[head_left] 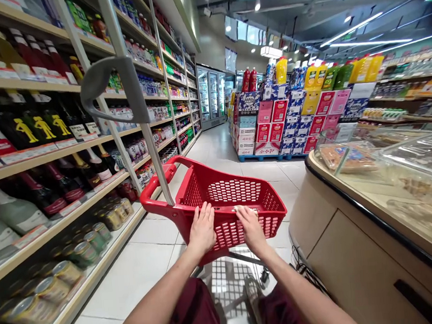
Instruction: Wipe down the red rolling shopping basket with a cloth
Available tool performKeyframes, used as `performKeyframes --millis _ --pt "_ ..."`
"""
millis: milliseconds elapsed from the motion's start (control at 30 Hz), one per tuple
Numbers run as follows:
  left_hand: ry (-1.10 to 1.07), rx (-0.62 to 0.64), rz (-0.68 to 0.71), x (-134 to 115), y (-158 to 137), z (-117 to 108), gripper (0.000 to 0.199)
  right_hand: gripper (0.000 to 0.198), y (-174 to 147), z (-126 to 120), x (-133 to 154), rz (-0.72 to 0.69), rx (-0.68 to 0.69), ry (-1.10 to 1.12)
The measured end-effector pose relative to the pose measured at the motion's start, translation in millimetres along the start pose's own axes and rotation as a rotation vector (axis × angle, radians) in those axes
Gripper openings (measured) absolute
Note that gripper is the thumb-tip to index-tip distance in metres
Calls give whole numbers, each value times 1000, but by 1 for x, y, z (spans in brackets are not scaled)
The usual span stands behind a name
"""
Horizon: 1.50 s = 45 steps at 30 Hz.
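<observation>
A red plastic shopping cart (230, 230) with perforated basket walls stands right in front of me. From its left end rises a metal pole with a grey loop handle (135, 88). My left hand (203, 228) lies on the near rim, palm down, with its fingers stretched out. To its right, my right hand (250, 226) is on the same rim with its fingers bent over the edge. A small whitish, crumpled piece (254, 211) shows under those fingers; its kind is unclear. No goods can be made out inside the basket.
Shelves (47, 82) of bottles and cans run along the left. A wooden counter (339, 237) with clear covers stands close on the right, cables (305, 271) at its foot. Stacked drink cartons (272, 123) rise ahead, with glass-door fridges (211, 93) farther back.
</observation>
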<state>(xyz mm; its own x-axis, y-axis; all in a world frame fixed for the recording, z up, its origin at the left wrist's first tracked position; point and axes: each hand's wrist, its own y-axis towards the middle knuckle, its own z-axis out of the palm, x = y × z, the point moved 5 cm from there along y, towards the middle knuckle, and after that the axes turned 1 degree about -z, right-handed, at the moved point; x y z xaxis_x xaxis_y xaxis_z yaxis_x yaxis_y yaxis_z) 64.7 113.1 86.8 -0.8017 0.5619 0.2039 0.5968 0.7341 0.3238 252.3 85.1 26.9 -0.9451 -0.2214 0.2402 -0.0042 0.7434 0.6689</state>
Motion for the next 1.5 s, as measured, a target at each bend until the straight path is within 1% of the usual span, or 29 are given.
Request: performKeyframes --millis 33,67,167,200,233,300,333,367,400,467,533,567,633,733,800,833,867,933,967,1033,1067,1100,1200,1233,1267,1333,1433,1467,1500 --pt "-1 9 2 -1 -1 -1 65 63 -1 1 3 -35 7 16" --pt "-1 21 8 -2 -2 -3 66 64 -2 1 3 -25 -6 15" --pt "8 53 15 -6 -4 -6 65 63 -1 -2 -3 149 -107 -33" --pt "14 59 14 -6 -4 -7 65 62 1 0 0 166 -124 -32" --pt "21 62 20 -7 -4 -8 64 61 4 3 8 136 -121 -13" --pt "38 51 41 -5 -7 -11 61 64 9 12 31 -26 -69 55" --pt "49 35 39 -1 -9 -12 59 65 11 16 40 -101 -44 85" --pt "61 11 20 6 -13 -15 58 65 12 18 44 -134 -33 100" --pt "72 -16 -13 14 -17 -17 57 65 13 20 44 -119 -37 99" --pt "78 -72 -73 31 -29 -22 57 62 16 20 36 -6 -73 76" --pt "60 -127 -60 45 -42 -25 58 60 24 22 41 57 -87 87" --pt "47 -162 -45 50 -48 -26 58 60 29 26 54 40 -78 117" --pt "32 -248 -74 63 -58 -29 59 63 44 33 99 -66 -52 215" --pt "38 -367 -232 86 -70 -33 62 61 66 38 176 -180 -91 349" --pt "46 -401 -292 98 -75 -35 66 58 73 37 204 -270 -108 377" --pt "48 -403 -298 102 -78 -35 67 57 73 36 207 -319 -105 373" --pt "49 -397 -296 105 -80 -34 68 57 70 35 201 -358 -97 360" --pt "42 -382 -283 106 -84 -32 69 59 60 33 174 -373 -75 310" --pt "35 -376 -275 104 -86 -31 68 62 56 32 157 -335 -74 277" --pt "15 -365 -245 95 -85 -28 67 63 48 30 133 -178 -135 217" --pt "5 -359 -223 89 -84 -27 67 63 47 31 132 -133 -158 212" --pt "-2 -356 -206 83 -81 -26 68 63 47 33 139 -125 -158 227" --pt "-3 -382 -205 74 -72 -28 70 59 53 36 175 -229 -121 300" --pt "6 -396 -220 74 -70 -29 71 58 55 36 179 -272 -104 305" --pt "18 -407 -232 75 -69 -30 72 59 54 34 176 -302 -94 294" --pt "48 -412 -243 77 -68 -31 75 64 48 31 148 -305 -95 225" --pt "97 -405 -219 74 -63 -26 78 74 32 26 88 -137 -281 81" --pt "109 -399 -215 71 -59 -21 78 74 28 28 78 -103 -322 56" --pt "117 -389 -210 67 -55 -17 77 75 26 33 76 -99 -309 51"
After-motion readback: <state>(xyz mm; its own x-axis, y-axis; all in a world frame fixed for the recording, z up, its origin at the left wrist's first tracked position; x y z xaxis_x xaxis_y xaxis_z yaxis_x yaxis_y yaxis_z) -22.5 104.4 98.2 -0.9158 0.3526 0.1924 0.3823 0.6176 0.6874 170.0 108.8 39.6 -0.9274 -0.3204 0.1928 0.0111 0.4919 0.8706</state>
